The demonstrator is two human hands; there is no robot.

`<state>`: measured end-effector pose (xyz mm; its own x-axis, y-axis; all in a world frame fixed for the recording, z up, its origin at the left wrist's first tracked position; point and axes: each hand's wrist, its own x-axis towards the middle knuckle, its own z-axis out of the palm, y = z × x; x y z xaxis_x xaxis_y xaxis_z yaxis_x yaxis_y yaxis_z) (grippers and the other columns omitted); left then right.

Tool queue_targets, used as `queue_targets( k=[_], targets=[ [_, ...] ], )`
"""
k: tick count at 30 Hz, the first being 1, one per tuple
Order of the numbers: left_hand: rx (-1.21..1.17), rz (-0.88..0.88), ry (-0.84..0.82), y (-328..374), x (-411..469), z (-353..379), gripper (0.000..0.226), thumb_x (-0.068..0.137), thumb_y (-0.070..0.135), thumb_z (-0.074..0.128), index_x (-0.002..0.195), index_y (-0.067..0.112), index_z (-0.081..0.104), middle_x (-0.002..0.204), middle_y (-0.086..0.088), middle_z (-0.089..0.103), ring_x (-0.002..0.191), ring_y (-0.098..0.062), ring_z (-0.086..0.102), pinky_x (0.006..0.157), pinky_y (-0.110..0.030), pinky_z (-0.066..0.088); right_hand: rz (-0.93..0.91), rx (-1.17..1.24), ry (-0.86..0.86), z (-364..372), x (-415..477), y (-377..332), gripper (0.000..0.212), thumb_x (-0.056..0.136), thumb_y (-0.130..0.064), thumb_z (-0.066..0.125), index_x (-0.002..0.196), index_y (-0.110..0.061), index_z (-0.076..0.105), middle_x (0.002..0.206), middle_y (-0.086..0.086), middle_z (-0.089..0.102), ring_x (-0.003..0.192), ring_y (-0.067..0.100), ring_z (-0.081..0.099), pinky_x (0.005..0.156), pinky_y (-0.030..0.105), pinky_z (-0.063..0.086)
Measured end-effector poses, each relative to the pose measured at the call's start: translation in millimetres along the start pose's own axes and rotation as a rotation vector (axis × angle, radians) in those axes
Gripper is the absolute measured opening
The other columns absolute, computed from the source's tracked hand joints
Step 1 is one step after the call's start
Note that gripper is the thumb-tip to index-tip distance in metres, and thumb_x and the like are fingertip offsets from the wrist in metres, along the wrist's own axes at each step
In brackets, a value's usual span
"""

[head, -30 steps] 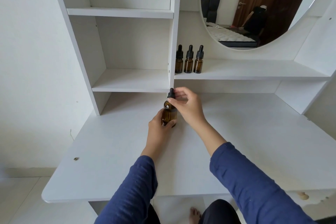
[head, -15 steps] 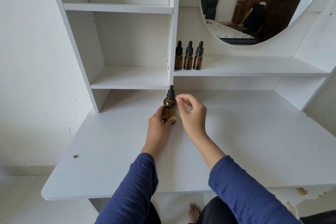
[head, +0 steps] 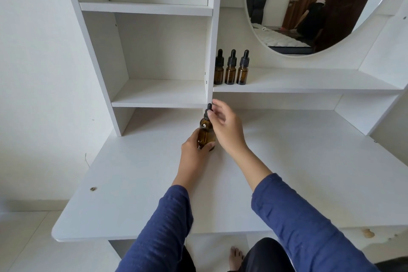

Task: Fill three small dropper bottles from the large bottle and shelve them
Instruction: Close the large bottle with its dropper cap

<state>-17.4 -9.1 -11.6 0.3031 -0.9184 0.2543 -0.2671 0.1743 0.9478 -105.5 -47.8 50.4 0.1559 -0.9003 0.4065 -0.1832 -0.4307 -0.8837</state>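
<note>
The large amber bottle (head: 206,133) with a black dropper cap (head: 208,112) stands upright on the white desk (head: 287,172). My left hand (head: 194,150) is wrapped around its lower body. My right hand (head: 225,127) is at the cap, its thumb and fingertips pinching the cap's side. Three small amber dropper bottles (head: 230,68) with black caps stand side by side in a row on the shelf (head: 309,84) under the mirror, at its left end.
A white shelf unit (head: 154,55) with open cubbies rises at the back left, its divider edge just behind the large bottle. A round mirror (head: 309,11) hangs above the right shelf. The wall is at the left.
My right hand was on the cap, drew back off it, and has now returned to grip it. My left hand stayed on the bottle, which has not moved.
</note>
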Motion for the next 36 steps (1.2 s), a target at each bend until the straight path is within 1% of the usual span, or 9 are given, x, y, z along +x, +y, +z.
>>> queue_targets(
  k=[3,6,11,17,23,27,30,33,36],
  targets=[
    [-0.001,0.003,0.001,0.4,-0.1,-0.2,0.022,0.082,0.009,0.063,0.099,0.023,0.058,0.090,0.000,0.067,0.088,-0.020,0.062,0.080,-0.026,0.049,-0.018,-0.031,0.015,1.1,-0.9,1.5,0.030,0.087,-0.010,0.059,0.117,-0.009,0.059,0.108,0.004,0.066,0.097,0.007,0.060,0.090,0.020,0.050],
    [0.015,0.011,-0.006,1.0,0.2,-0.6,0.024,0.083,0.010,0.063,0.100,0.025,0.056,0.091,0.002,0.066,0.088,-0.018,0.062,0.078,-0.021,0.047,-0.029,-0.084,0.077,1.1,2.3,0.8,0.028,0.079,-0.018,0.071,0.104,-0.013,0.061,0.096,0.001,0.064,0.088,0.012,0.060,0.081,0.021,0.052],
    [-0.002,0.014,-0.008,1.7,-1.1,-1.0,0.023,0.083,0.010,0.063,0.098,0.026,0.058,0.091,-0.001,0.067,0.088,-0.019,0.062,0.079,-0.026,0.049,-0.014,-0.038,-0.033,2.0,1.3,2.0,0.031,0.092,-0.012,0.052,0.122,-0.012,0.054,0.112,-0.002,0.061,0.106,0.009,0.056,0.094,0.023,0.045],
    [0.031,0.016,-0.009,-0.2,0.6,-1.3,0.026,0.083,0.011,0.063,0.101,0.027,0.055,0.091,0.005,0.065,0.087,-0.013,0.061,0.072,-0.009,0.044,-0.029,-0.085,0.018,-1.0,4.0,-1.4,0.021,0.081,-0.012,0.067,0.102,-0.011,0.063,0.092,-0.002,0.065,0.085,0.006,0.061,0.081,0.019,0.052],
    [0.039,0.028,-0.013,-0.6,0.9,-0.4,0.023,0.083,0.011,0.064,0.105,0.018,0.058,0.092,0.001,0.066,0.084,-0.015,0.061,0.071,-0.012,0.045,-0.003,-0.181,-0.077,-2.1,7.5,-5.5,0.023,0.088,-0.017,0.058,0.110,-0.011,0.060,0.104,0.004,0.065,0.097,0.014,0.058,0.087,0.027,0.048],
    [0.040,0.025,-0.014,-0.9,0.4,-0.6,0.026,0.083,0.010,0.064,0.107,0.019,0.058,0.091,0.003,0.065,0.083,-0.013,0.060,0.071,-0.012,0.045,-0.003,-0.197,-0.080,-3.7,5.0,-4.6,0.016,0.086,-0.013,0.059,0.101,-0.009,0.063,0.096,0.007,0.069,0.090,0.018,0.063,0.086,0.036,0.053],
    [0.060,0.016,-0.009,-1.7,0.8,0.0,0.027,0.083,0.011,0.064,0.108,0.018,0.058,0.091,0.003,0.065,0.083,-0.013,0.059,0.069,-0.007,0.043,-0.001,-0.206,-0.023,-4.7,6.8,-4.2,0.018,0.079,-0.018,0.069,0.095,-0.011,0.066,0.092,0.003,0.070,0.086,0.012,0.062,0.079,0.021,0.052],
    [0.054,0.008,-0.005,-0.4,0.7,0.3,0.026,0.083,0.011,0.064,0.106,0.020,0.058,0.090,0.001,0.065,0.083,-0.016,0.059,0.070,-0.011,0.043,0.004,-0.211,0.010,-5.4,7.5,-4.0,0.023,0.074,-0.022,0.075,0.093,-0.012,0.067,0.088,-0.001,0.068,0.082,0.006,0.060,0.068,0.005,0.045],
    [0.071,0.001,-0.007,2.5,-0.8,1.0,0.026,0.083,0.010,0.062,0.107,0.019,0.057,0.093,-0.001,0.065,0.086,-0.019,0.060,0.073,-0.018,0.044,0.000,-0.190,0.016,-2.5,5.4,-3.1,0.024,0.075,-0.022,0.075,0.094,-0.011,0.066,0.090,0.004,0.071,0.084,0.013,0.064,0.078,0.023,0.054]
  ],
)
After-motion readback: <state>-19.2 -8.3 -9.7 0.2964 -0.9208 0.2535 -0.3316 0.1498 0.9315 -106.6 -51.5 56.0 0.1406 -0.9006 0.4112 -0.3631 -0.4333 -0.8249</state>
